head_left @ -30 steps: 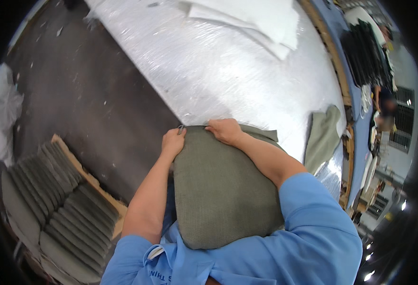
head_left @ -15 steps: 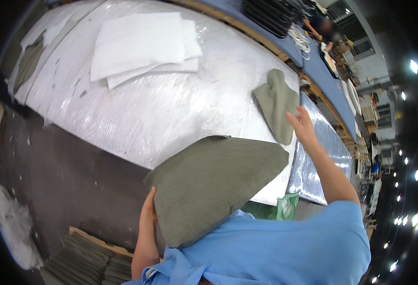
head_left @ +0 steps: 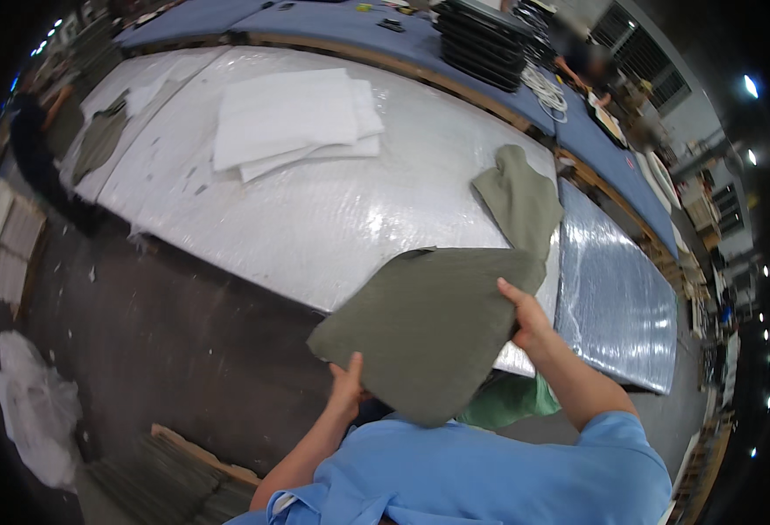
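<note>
An olive-green cushion (head_left: 428, 328) with a rounded outline is held up in front of me, its far edge over the near edge of the plastic-wrapped table (head_left: 315, 223). My left hand (head_left: 348, 383) grips its lower left side, thumb on top and fingers underneath. On the right edge, my right hand (head_left: 525, 315) is closed with the thumb over the upper face; the fingers are mostly hidden below. Just beyond the cushion lies a crumpled olive-green fabric cover (head_left: 518, 197), partly covered by it.
Folded white wadding sheets (head_left: 293, 118) lie farther back. Behind run blue-topped tables (head_left: 385, 44) with a black stack (head_left: 481, 48) and white cord (head_left: 545, 94). People work at far left (head_left: 35, 144) and far right (head_left: 586, 70). Stacked olive-green pieces (head_left: 153, 477) sit low at left.
My right hand has come down from near the fabric cover and taken hold of the cushion's right edge. The cushion now lies flatter in the view, which has shifted somewhat.
</note>
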